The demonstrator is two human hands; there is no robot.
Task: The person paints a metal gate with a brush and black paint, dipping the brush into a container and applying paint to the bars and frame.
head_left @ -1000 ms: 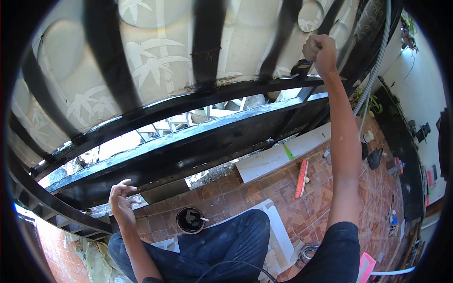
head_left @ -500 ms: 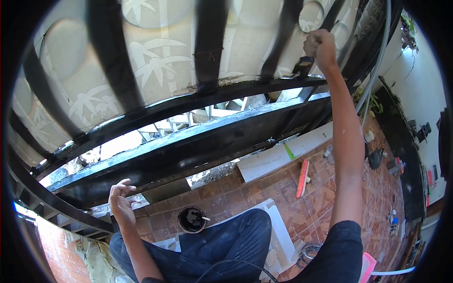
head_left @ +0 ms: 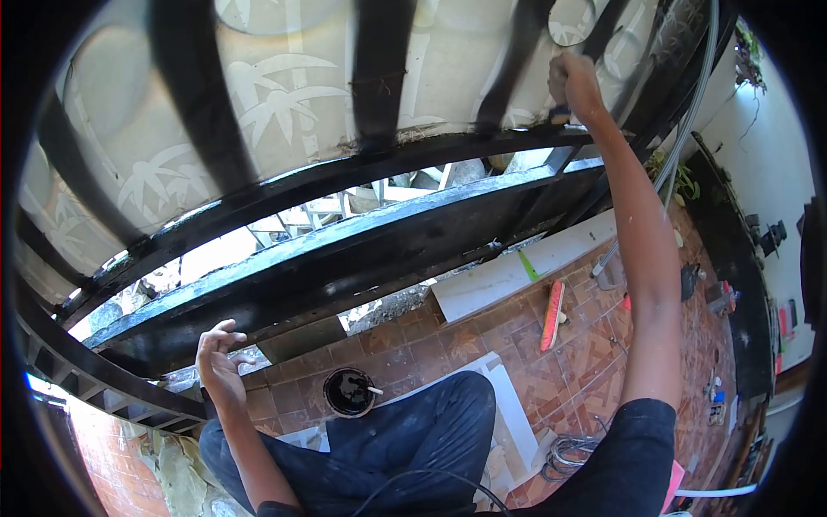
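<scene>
Right hand curls round a brush near the rail's upper edge; left hand half-open, empty; light strokes seem best

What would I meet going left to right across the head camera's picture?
Left hand → pot → green piece → right hand → upper plant.

railing bars: smooth, probably metal | paint: glossy | trousers: matt cloth | floor: tile
</scene>
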